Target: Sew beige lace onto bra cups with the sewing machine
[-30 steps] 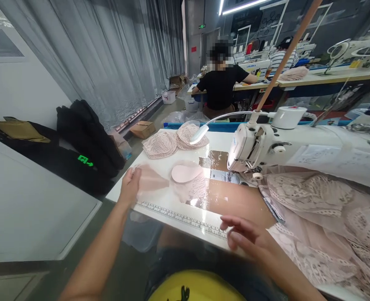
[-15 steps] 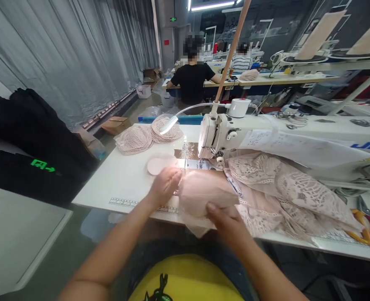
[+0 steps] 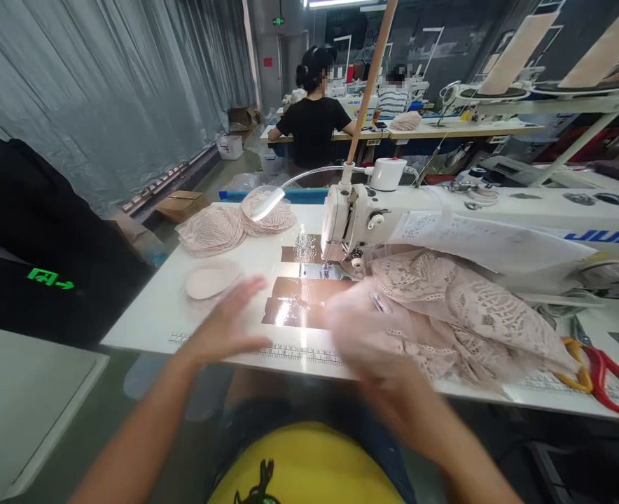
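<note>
My left hand (image 3: 225,323) hovers over the front of the white sewing table (image 3: 157,318), fingers stretched out and holding nothing, though blurred. An oval pink foam pad (image 3: 212,280) lies just beyond it. My right hand (image 3: 391,374) is smeared by motion at the table's front edge, and a pale pink fabric piece (image 3: 354,315) rises from its fingers. That piece sits against the heap of pink lace (image 3: 467,308) under the arm of the white sewing machine (image 3: 346,217).
Two stacks of lace cups (image 3: 212,229) lie at the table's far left under a small lamp (image 3: 267,204). Red-handled scissors (image 3: 608,374) lie at the right. Dark garments (image 3: 52,245) hang to the left. Two people sit at benches behind.
Both hands held the pink piece in front of the needle. My left hand has let go and drawn back left; my right has swept the piece towards the lace heap.
</note>
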{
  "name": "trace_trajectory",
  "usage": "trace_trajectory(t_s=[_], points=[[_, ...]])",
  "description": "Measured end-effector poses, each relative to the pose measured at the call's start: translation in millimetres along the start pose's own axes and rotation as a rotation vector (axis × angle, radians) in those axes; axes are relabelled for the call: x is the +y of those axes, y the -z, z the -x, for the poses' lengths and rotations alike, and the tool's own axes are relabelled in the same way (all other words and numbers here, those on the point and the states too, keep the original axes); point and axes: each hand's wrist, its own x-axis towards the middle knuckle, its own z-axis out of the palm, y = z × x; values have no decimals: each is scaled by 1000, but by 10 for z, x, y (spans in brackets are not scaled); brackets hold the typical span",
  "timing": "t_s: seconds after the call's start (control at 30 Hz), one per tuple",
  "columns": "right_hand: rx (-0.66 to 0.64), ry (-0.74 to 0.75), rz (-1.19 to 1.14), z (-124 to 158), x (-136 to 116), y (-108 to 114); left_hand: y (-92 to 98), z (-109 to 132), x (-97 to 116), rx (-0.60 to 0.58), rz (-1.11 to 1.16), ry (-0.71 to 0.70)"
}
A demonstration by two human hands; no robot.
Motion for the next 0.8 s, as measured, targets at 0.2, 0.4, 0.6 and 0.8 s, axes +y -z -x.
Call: trace_trajectory(t_s=[0.2,0.4,0.6,0.8], points=[[-244,118,21,-113,-33,-277,-424,151,523,-591,490,-52],[398,53,280,14,47,178,-385,314,307,-69,124,164],[82,-52,-36,-105,133,-80,-501,227,545,-398,919,145],[-121,-190,-462,-115,310,-188,-635,229,601,-591,1215,95]])
